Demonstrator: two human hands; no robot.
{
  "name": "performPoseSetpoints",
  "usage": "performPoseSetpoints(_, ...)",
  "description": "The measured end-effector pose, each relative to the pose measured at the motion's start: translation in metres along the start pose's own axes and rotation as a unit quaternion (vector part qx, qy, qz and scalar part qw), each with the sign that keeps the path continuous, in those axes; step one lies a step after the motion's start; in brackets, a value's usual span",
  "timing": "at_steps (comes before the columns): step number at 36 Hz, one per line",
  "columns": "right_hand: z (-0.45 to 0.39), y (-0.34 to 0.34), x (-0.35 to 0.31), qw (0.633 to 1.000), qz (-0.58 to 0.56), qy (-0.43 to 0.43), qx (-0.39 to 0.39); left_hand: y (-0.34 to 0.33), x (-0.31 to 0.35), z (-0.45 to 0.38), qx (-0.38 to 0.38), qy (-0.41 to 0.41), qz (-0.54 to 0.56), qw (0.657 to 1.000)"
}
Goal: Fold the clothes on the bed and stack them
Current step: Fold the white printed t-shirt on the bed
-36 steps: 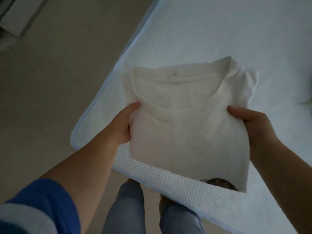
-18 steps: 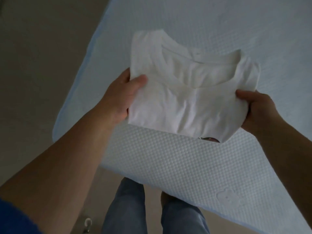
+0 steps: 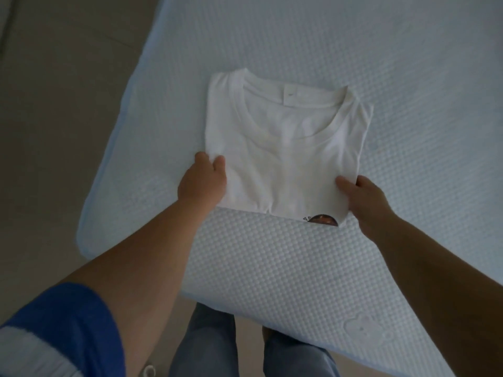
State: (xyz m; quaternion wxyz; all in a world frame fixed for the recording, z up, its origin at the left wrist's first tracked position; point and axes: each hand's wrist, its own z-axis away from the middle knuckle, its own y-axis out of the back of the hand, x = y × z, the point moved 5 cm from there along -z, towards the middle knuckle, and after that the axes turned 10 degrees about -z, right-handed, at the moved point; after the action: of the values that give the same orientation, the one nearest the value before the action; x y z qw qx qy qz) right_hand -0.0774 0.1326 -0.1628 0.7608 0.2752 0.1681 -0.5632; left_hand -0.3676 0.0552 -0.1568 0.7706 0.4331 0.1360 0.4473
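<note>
a folded white t-shirt (image 3: 283,148) is lying flat on the bed (image 3: 408,77), near its left edge and a little in from the near corner, collar pointing toward the far side. a dark printed patch (image 3: 324,220) is peeking out at the shirt's near edge. the left hand (image 3: 202,183) is pinching the shirt's near left corner, thumb on top of the cloth. the right hand (image 3: 362,197) is gripping the near right corner, thumb on top and fingers going under the edge. a blue sleeve (image 3: 62,322) is covering the left upper arm, and jeans-clad legs (image 3: 206,346) are standing at the bed's near edge.
</note>
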Motion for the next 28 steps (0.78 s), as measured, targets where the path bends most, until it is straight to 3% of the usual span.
performPoseSetpoints(9,0.033,-0.001,-0.004,0.996,-0.083,-0.031,-0.028,0.022,-0.012,0.012,-0.042,0.038,0.249,0.967)
performPoseSetpoints(12,0.046,-0.007,0.000,0.994,-0.094,-0.057,-0.023,0.029,-0.011,0.018,-0.100,0.016,0.275,0.956)
performPoseSetpoints(14,0.053,-0.013,0.003,0.993,-0.093,-0.069,0.003,0.037,-0.009,0.020,-0.094,0.012,0.280,0.955)
performPoseSetpoints(17,0.061,-0.023,-0.009,0.998,-0.023,-0.012,0.056,0.054,-0.005,0.016,-0.050,0.021,0.318,0.947)
performPoseSetpoints(19,0.067,-0.030,-0.027,0.995,-0.036,0.042,0.078,0.067,0.004,0.007,-0.032,0.018,0.351,0.935)
performPoseSetpoints(22,0.074,-0.045,-0.060,0.989,-0.102,0.085,0.073,0.095,0.021,-0.010,-0.006,-0.019,0.357,0.934)
performPoseSetpoints(28,0.055,-0.065,-0.156,0.974,-0.060,0.200,0.088,0.177,0.073,-0.057,0.012,-0.113,0.393,0.913)
